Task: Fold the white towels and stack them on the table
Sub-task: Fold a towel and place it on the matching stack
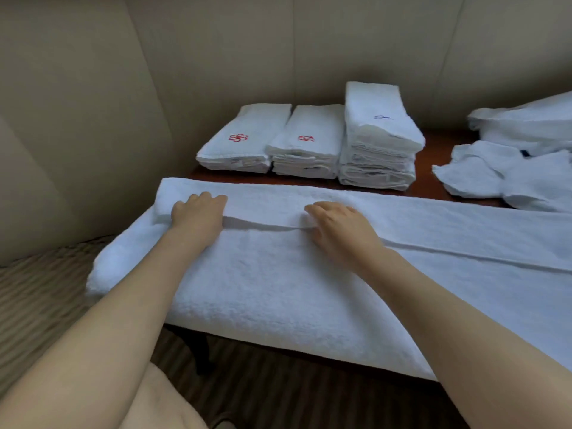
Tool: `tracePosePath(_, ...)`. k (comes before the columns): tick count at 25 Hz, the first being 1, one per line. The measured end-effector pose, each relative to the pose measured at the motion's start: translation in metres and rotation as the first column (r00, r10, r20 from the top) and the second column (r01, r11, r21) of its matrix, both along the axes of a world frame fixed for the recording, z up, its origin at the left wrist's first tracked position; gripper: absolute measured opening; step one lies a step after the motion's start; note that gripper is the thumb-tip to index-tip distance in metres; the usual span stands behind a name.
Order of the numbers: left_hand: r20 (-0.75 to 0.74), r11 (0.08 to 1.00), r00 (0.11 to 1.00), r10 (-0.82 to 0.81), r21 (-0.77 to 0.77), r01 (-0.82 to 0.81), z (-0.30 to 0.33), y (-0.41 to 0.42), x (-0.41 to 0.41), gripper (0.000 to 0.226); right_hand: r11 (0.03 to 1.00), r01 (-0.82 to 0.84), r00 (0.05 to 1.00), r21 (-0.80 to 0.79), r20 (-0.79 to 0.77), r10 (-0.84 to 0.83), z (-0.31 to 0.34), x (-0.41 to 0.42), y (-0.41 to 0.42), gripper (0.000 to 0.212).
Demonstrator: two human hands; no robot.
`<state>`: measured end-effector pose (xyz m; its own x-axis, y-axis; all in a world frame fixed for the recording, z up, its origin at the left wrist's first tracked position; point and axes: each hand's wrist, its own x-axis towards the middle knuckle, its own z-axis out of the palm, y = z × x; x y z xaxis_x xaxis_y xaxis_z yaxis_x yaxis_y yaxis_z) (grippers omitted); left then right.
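Note:
A large white towel (278,274) lies lengthwise across the near part of the dark wooden table (424,178), its two long sides folded in so the edges meet along a seam. My left hand (198,212) lies palm down on the far flap near the towel's left end. My right hand (337,227) rests on the seam toward the middle, fingers slightly bent over the far flap's edge. Three stacks of folded white towels stand at the back: a low one with a red emblem (241,140), a second with a red emblem (306,144), and a taller one with a blue emblem (380,134).
Unfolded white towels (510,168) lie heaped at the back right of the table. Beige padded walls close the corner behind and to the left. The towel's left end hangs past the table edge over striped carpet (40,292). A table leg (201,351) shows below.

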<state>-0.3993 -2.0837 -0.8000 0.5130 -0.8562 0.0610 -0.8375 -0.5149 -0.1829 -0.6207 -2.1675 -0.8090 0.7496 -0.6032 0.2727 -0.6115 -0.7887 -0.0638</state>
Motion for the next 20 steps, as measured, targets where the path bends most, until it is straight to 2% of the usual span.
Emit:
tracePosePath(3, 0.021, 0.996, 0.997, 0.078, -0.040, -0.077, -0.004, 0.016, 0.039, 0.044, 0.996, 0.052, 0.999, -0.073, 0.017, -0.051, 0.000, 0.011, 0.000, 0.020)
tracePosePath(5, -0.007, 0.986, 0.994, 0.105, -0.127, -0.105, -0.006, 0.022, 0.059, 0.048, 0.988, 0.076, 0.993, -0.131, 0.096, -0.064, 0.005, 0.012, 0.001, 0.020)
tracePosePath(7, -0.116, 0.968, 0.987, 0.109, -0.213, -0.132, -0.008, 0.028, 0.075, 0.044, 0.988, 0.020, 0.992, -0.152, 0.123, -0.001, 0.004, 0.010, 0.003, 0.017)
tracePosePath(8, -0.186, 0.957, 0.976, 0.118, -0.242, -0.162, -0.009, 0.031, 0.082, 0.043, 0.989, -0.023, 0.996, -0.145, 0.086, 0.036, 0.001, 0.010, 0.004, 0.016)
tracePosePath(10, -0.251, 0.960, 0.958, 0.139, -0.205, -0.193, -0.009, 0.036, 0.092, 0.045, 0.993, -0.068, 0.997, -0.096, 0.012, 0.070, -0.006, 0.012, 0.005, 0.020)
tracePosePath(12, -0.290, 0.976, 0.942, 0.167, -0.085, -0.200, 0.000, 0.039, 0.099, 0.055, 0.995, -0.071, 0.997, -0.067, 0.033, 0.073, -0.008, 0.017, 0.004, 0.031)
tracePosePath(14, -0.482, 0.966, 0.864, 0.144, -0.121, -0.229, 0.014, 0.037, 0.103, 0.058, 0.994, -0.084, 0.990, -0.075, 0.108, 0.091, -0.007, 0.024, 0.006, 0.039)
tracePosePath(15, -0.603, 0.936, 0.791, 0.099, -0.214, -0.280, 0.019, 0.033, 0.106, 0.055, 0.993, -0.091, 0.988, -0.072, 0.118, 0.100, -0.006, 0.029, 0.008, 0.038)
tracePosePath(17, -0.742, 0.817, 0.671, 0.005, -0.383, -0.430, 0.024, 0.023, 0.105, 0.037, 0.995, -0.093, 0.990, -0.035, 0.104, 0.097, -0.008, 0.041, 0.008, 0.035)
tracePosePath(18, -0.775, 0.748, 0.632, -0.027, -0.435, -0.501, 0.023, 0.018, 0.104, 0.024, 0.996, -0.087, 0.990, -0.009, 0.110, 0.088, -0.008, 0.048, 0.009, 0.034)
tracePosePath(20, -0.781, 0.636, 0.619, -0.077, -0.517, -0.573, 0.018, 0.009, 0.103, 0.011, 0.996, -0.078, 0.988, 0.040, 0.136, 0.072, -0.008, 0.064, 0.009, 0.036)
